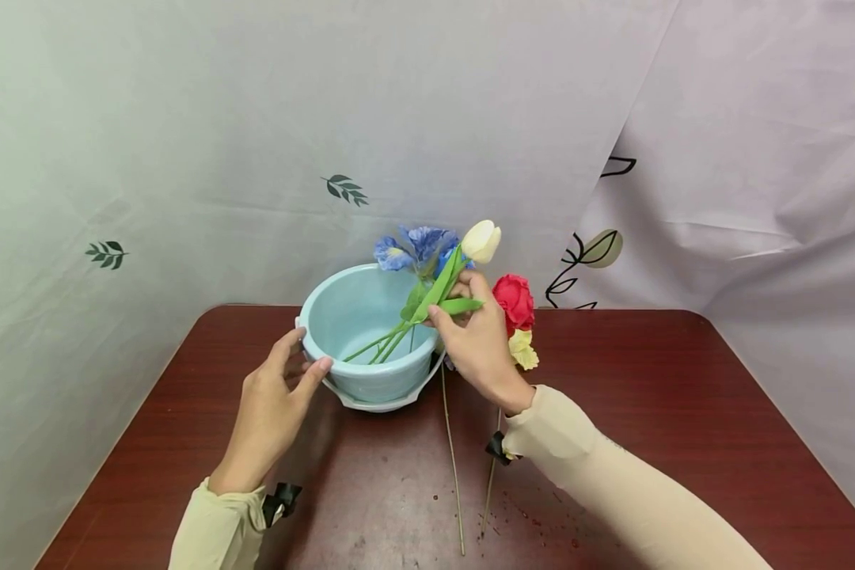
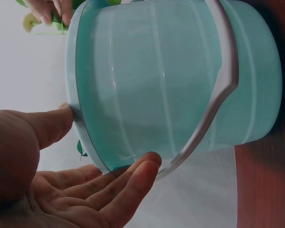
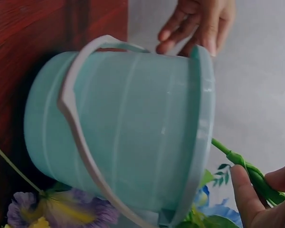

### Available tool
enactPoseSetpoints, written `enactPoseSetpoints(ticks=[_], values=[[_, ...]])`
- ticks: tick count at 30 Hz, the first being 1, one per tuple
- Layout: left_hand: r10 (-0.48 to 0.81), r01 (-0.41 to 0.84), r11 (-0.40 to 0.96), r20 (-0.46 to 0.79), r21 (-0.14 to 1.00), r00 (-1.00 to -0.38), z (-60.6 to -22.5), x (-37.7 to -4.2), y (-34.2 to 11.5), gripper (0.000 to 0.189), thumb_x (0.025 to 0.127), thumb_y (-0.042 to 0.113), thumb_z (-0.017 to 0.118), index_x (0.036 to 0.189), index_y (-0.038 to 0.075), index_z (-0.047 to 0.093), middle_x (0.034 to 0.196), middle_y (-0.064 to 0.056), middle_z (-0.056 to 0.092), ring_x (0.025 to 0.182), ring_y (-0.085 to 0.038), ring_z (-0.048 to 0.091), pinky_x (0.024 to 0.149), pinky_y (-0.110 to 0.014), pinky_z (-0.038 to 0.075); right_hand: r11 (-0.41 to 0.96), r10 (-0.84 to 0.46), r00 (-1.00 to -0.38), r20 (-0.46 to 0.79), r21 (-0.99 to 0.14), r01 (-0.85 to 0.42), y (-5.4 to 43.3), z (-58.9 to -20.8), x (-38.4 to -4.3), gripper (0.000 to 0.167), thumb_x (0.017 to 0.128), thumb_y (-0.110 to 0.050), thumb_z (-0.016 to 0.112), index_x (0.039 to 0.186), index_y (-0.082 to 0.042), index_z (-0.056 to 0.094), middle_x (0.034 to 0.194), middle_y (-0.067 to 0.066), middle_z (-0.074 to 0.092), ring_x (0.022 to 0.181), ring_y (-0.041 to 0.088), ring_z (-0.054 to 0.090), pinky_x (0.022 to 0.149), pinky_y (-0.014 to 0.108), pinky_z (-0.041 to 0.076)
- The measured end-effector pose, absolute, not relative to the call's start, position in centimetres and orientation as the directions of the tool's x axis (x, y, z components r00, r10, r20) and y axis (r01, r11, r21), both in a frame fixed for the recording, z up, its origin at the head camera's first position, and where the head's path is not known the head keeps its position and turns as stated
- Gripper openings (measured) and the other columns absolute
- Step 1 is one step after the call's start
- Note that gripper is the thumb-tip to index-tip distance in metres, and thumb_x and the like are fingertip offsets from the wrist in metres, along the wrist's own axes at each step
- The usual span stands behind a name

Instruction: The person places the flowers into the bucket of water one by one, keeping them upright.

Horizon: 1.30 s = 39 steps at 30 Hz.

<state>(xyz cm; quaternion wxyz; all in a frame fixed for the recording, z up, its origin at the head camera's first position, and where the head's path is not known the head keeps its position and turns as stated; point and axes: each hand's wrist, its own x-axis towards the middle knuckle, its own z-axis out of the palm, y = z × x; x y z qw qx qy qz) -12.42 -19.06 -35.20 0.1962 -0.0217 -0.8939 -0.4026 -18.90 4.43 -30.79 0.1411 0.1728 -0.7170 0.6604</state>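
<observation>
Dark-red wooden desk [image 1: 655, 412]: level support underneath.
Pale-blue round plastic bucket [image 1: 378, 385]: upright, so stems stay in.
White, cup-shaped artificial tulip [image 1: 445, 282]: slants over the bucket's mouth.
Right hand [image 1: 480, 340]: grip pinching the tulip's leafy stem, likely to guide it.
Left hand [image 1: 271, 396]: grip pinching the bucket's rim, probably steadying.

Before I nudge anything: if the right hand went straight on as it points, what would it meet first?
Past the white tulip it pinches, the right hand would probably meet the blue flowers first; the head view leaves their depth unclear.
</observation>
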Motion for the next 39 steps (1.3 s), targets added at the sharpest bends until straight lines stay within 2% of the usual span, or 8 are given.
enactPoseSetpoints(ticks=[12,19,21,25,29,34,39], values=[[-0.122,0.196,0.669,0.366,0.717,-0.922,-35.2,-12.4,-19.0,0.055,0.093,0.02,0.066,0.14,0.003,0.045,0.122,-0.018,0.061,0.1,-0.029,0.065,0.082,-0.043,0.055,0.262,-0.113,-0.898,0.424,-0.859,-0.439,3.7,-32.6,-18.9,0.037,0.085,0.006,0.066,0.117,-0.001,0.05,0.091,0.012,0.067,0.079,0.02,0.064,0.072,0.029,0.055],[-0.121,0.19,0.672,0.359,0.716,-0.925,-35.2,-12.4,-19.0,0.056,0.093,0.021,0.066,0.141,0.003,0.044,0.123,-0.018,0.06,0.101,-0.03,0.065,0.083,-0.044,0.055,0.271,-0.131,-0.925,0.357,-0.884,-0.38,3.6,-32.5,-18.7,0.041,0.086,0.003,0.067,0.122,-0.003,0.048,0.098,0.013,0.066,0.088,0.022,0.068,0.076,0.03,0.056],[-0.121,0.188,0.672,0.357,0.716,-0.926,-35.2,-12.4,-19.0,0.056,0.093,0.021,0.065,0.141,0.003,0.044,0.123,-0.018,0.06,0.102,-0.03,0.065,0.083,-0.044,0.055,0.28,-0.143,-0.935,0.323,-0.893,-0.351,3.7,-32.4,-18.6,0.045,0.087,0.001,0.067,0.126,-0.004,0.046,0.102,0.013,0.064,0.088,0.022,0.069,0.072,0.028,0.056],[-0.12,0.19,0.675,0.36,0.713,-0.925,-35.2,-12.4,-19.1,0.056,0.093,0.021,0.065,0.141,0.003,0.043,0.124,-0.019,0.06,0.102,-0.03,0.065,0.083,-0.044,0.055,0.327,-0.155,-0.946,0.284,-0.889,-0.32,4.0,-32.3,-18.3,0.048,0.088,-0.004,0.068,0.129,-0.005,0.044,0.103,0.011,0.059,0.077,0.017,0.065,0.063,0.026,0.05],[-0.121,0.193,0.675,0.364,0.712,-0.923,-35.3,-12.5,-19.1,0.056,0.093,0.021,0.065,0.141,0.002,0.044,0.123,-0.018,0.06,0.102,-0.029,0.065,0.083,-0.043,0.055,0.374,-0.144,-0.94,0.309,-0.863,-0.34,4.3,-32.1,-18.1,0.044,0.087,-0.009,0.071,0.124,-0.004,0.047,0.097,0.009,0.057,0.07,0.015,0.058,0.062,0.025,0.049],[-0.122,0.193,0.674,0.366,0.713,-0.923,-35.3,-12.5,-19.1,0.056,0.093,0.021,0.065,0.141,0.002,0.044,0.123,-0.018,0.06,0.101,-0.029,0.065,0.083,-0.043,0.055,0.41,-0.141,-0.934,0.327,-0.84,-0.356,4.7,-32.0,-17.9,0.03,0.088,-0.013,0.071,0.111,-0.003,0.056,0.084,0.006,0.063,0.063,0.014,0.056,0.055,0.025,0.046],[-0.123,0.199,0.671,0.372,0.715,-0.92,-35.3,-12.4,-19.0,0.055,0.093,0.02,0.065,0.14,0.002,0.045,0.121,-0.018,0.061,0.1,-0.029,0.065,0.082,-0.043,0.055,0.409,-0.166,-0.946,0.277,-0.854,-0.322,5.1,-32.0,-18.0,0.018,0.089,-0.017,0.07,0.099,-0.003,0.063,0.066,0.006,0.061,0.053,0.025,0.058,0.05,0.027,0.047]])
